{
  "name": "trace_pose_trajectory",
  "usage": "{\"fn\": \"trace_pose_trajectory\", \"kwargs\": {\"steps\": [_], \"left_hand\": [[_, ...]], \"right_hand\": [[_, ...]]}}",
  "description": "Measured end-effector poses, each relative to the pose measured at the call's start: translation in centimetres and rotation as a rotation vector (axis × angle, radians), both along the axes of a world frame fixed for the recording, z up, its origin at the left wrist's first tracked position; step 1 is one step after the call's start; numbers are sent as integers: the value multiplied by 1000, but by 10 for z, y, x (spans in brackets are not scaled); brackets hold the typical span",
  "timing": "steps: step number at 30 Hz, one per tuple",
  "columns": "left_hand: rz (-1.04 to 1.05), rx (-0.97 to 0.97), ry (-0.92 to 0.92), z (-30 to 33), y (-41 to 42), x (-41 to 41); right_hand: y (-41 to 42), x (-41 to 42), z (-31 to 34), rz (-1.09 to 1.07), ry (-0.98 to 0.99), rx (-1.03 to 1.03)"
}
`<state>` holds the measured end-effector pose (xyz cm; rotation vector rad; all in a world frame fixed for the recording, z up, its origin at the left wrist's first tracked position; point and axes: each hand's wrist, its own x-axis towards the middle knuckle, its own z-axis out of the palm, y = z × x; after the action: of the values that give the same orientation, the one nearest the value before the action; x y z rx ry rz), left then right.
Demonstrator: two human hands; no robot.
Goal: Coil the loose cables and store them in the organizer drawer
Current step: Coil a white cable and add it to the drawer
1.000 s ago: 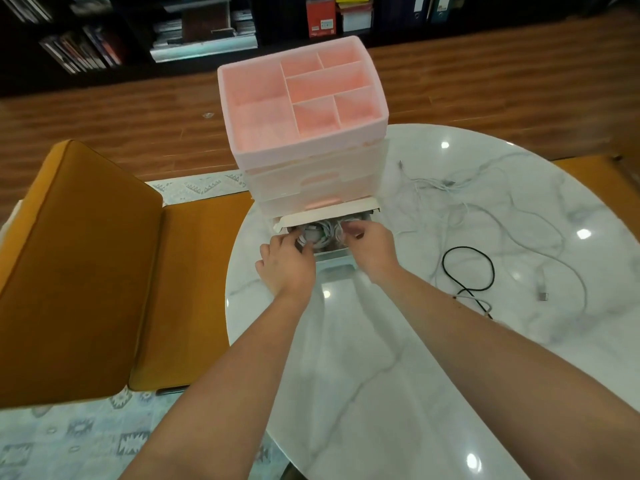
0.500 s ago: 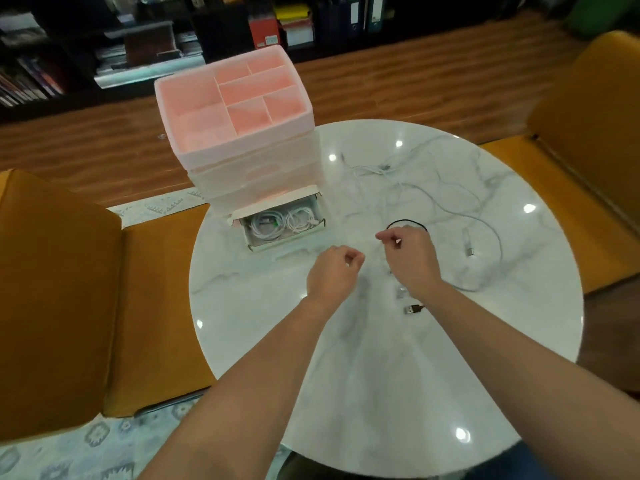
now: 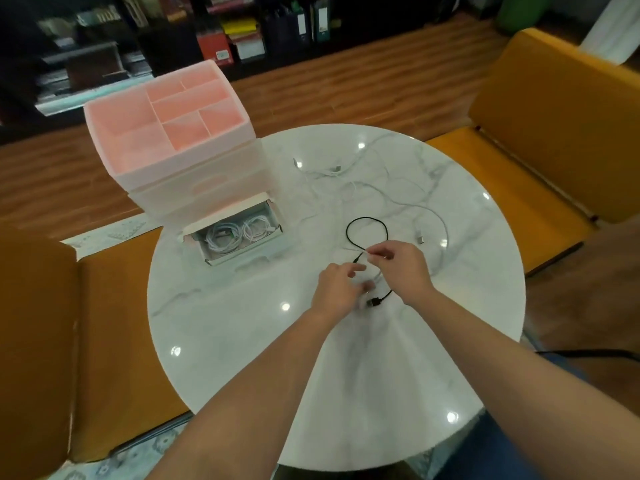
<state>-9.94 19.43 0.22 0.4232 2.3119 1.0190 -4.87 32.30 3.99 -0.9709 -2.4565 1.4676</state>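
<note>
Both hands worked over the middle of the round white marble table (image 3: 242, 341), close together, with a short black cable (image 3: 367, 221) between and just beyond them. The right hand (image 3: 398, 268) was curled, its thumb and forefinger pinching a thin white cable (image 3: 375, 275) at the point where the black cable's loop crossed it; whether the pinch also took in the black cable could not be told. The black loop lay on the table just beyond that hand's fingertips, and the cable's other end, with a black USB plug (image 3: 373, 302), ran out beneath the right wrist and lay just beside the left hand (image 3: 337, 289). The left hand was loosely curled, forefinger stretched toward the right hand, its lower fingers over something small and pale near the plug; blur hid whether it held anything.

Further out, a tangle of loose white cables (image 3: 349, 181) spread across the far half of the table, well apart from both hands, one grey plug (image 3: 420, 237) lying just to the right of the black loop.

To the left stood the pink organizer (image 3: 166, 133), its divided top tray open to view. Its bottom drawer (image 3: 239, 258) was pulled out toward the person, and coiled white cables (image 3: 235, 233) lay inside it, apart from the hands.

Mustard-yellow chairs (image 3: 554, 116) stood on either side of the table.
</note>
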Motion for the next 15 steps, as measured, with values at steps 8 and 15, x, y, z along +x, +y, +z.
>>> {"fn": "trace_pose_trajectory", "kwargs": {"steps": [8,15], "left_hand": [[-31,-90,370,26,9,-6],[-87,19,426,82,-3,-11]], "right_hand": [[5,-14,30,-80,138,-203],[5,-29,70,89,260,-198]]}}
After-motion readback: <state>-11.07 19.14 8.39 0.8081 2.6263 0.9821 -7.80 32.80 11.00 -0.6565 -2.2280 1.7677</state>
